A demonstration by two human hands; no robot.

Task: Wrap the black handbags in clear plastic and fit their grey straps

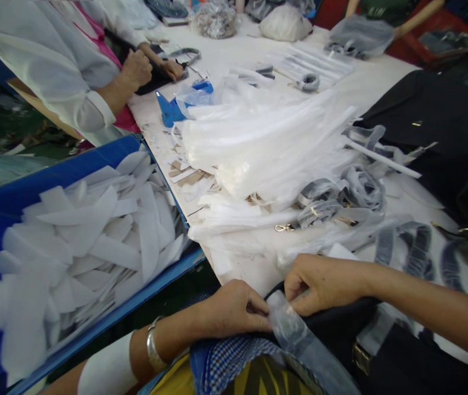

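A long clear plastic sleeve [305, 343] lies across a black bag [415, 356] in my lap, at the table's near edge. My left hand [237, 310] pinches the sleeve's upper end from the left. On its other side my right hand [324, 282] is closed, fingers curled down onto the sleeve's edge and the black fabric. A gold-coloured buckle [360, 357] shows on the bag, partly under clear plastic. Beyond my right hand, dark straps wrapped in clear film [404, 249] lie on the table.
To the left, a blue bin [110, 145] holds many white flat pieces [106, 230]. A heap of white plastic sleeves [258, 142] covers the table's middle, near rolled straps [361, 189] and black fabric [431, 109]. A co-worker's hands [137, 71] work at the far left; another person stands at the back right.
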